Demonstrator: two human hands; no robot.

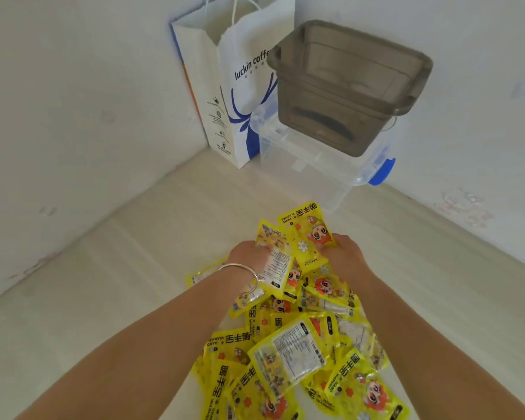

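Note:
Several yellow hand-warmer packets (288, 350) lie in a loose pile on the pale floor between my forearms. My left hand (249, 253), with a silver bangle on the wrist, grips a packet (275, 259) whose printed back faces up. My right hand (343, 247) grips another packet (305, 234) showing a cartoon face, lifted at the far end of the pile. The two held packets overlap each other. My fingertips are hidden under the packets.
In the corner stands a white paper coffee bag (234, 86). Beside it a clear plastic box (325, 168) with a blue latch carries a grey translucent bin (346, 86) on top. White walls close in left and right. Pale floor (119, 283) lies to the left.

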